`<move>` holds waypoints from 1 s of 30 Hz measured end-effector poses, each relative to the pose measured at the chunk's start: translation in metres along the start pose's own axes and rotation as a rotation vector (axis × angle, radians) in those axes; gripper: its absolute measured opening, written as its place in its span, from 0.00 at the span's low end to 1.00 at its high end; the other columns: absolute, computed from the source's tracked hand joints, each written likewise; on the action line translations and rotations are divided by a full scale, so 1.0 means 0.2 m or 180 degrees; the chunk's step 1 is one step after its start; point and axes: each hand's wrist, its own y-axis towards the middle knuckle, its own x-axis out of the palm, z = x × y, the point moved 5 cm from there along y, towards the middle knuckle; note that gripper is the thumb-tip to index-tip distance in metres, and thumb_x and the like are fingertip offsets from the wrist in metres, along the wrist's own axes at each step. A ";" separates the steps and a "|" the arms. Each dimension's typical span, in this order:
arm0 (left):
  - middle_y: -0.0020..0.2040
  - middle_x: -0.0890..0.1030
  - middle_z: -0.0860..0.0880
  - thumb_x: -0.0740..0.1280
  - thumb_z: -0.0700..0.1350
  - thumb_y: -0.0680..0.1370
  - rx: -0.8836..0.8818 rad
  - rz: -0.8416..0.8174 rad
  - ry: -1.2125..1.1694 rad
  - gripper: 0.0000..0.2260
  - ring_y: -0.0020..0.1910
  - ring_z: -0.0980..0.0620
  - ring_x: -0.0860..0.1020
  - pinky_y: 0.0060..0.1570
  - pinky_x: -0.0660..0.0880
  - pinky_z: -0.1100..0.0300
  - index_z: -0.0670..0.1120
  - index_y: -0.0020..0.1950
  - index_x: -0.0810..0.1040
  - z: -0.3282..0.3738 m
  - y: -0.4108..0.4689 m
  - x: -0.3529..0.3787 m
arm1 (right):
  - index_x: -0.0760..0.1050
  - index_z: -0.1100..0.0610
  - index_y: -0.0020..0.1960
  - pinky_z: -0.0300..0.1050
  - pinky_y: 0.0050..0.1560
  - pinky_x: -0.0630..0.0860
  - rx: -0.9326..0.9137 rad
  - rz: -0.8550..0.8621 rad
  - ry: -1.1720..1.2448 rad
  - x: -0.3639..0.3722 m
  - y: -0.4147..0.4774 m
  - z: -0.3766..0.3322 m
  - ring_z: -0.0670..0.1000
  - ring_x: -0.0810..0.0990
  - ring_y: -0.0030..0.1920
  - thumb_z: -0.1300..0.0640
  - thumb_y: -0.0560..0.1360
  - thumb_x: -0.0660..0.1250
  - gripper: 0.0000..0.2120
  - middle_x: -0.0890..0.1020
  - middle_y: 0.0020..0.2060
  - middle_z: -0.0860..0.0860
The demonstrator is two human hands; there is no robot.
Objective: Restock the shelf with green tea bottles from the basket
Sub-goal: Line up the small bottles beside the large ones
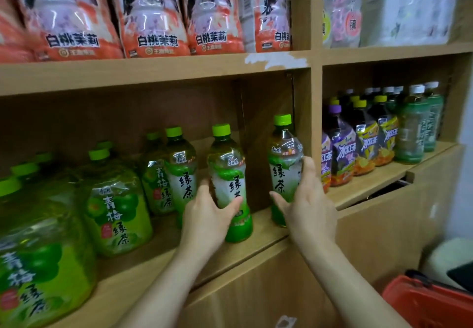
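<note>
Three green tea bottles with green caps stand on the wooden shelf [258, 227]. My left hand [207, 217] is wrapped around the lower part of the middle bottle [227, 171], which stands near the shelf's front edge. My right hand [307, 199] grips the right bottle [284, 158] beside the shelf's upright divider. A third green tea bottle [180, 163] stands just left of the middle one, partly behind my left hand. The red basket [425, 302] sits low at the bottom right; what it holds is hidden.
Larger green plum tea bottles [115, 207] fill the shelf's left side. Peach jasmine bottles [153, 15] line the shelf above. The right compartment holds iced tea bottles [366, 140] and other green bottles [412, 128]. Wooden cabinet fronts lie below.
</note>
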 end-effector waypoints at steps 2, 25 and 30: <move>0.52 0.80 0.52 0.74 0.54 0.70 0.0109 0.0067 0.0062 0.21 0.49 0.54 0.77 0.46 0.70 0.64 0.48 0.57 0.73 -0.01 0.02 -0.01 | 0.48 0.50 0.74 0.50 0.42 0.74 0.0050 0.0056 0.0168 0.01 0.02 0.00 0.59 0.80 0.52 0.46 0.71 0.71 0.42 0.77 0.58 0.54; 0.65 0.74 0.45 0.74 0.44 0.71 -0.0273 0.0768 -0.0124 0.45 0.64 0.43 0.73 0.60 0.70 0.50 0.58 0.76 0.46 -0.17 0.21 -0.21 | 0.54 0.53 0.74 0.54 0.52 0.76 0.0010 -0.0165 0.0945 0.14 0.00 -0.04 0.60 0.79 0.58 0.51 0.69 0.74 0.41 0.78 0.61 0.56; 0.51 0.80 0.44 0.71 0.51 0.74 -0.0148 0.0735 0.0820 0.44 0.43 0.43 0.80 0.40 0.73 0.55 0.58 0.75 0.39 -0.20 0.19 -0.29 | 0.57 0.54 0.73 0.53 0.50 0.76 0.0026 -0.0238 0.0872 0.16 0.01 -0.04 0.60 0.79 0.57 0.51 0.70 0.74 0.39 0.79 0.60 0.56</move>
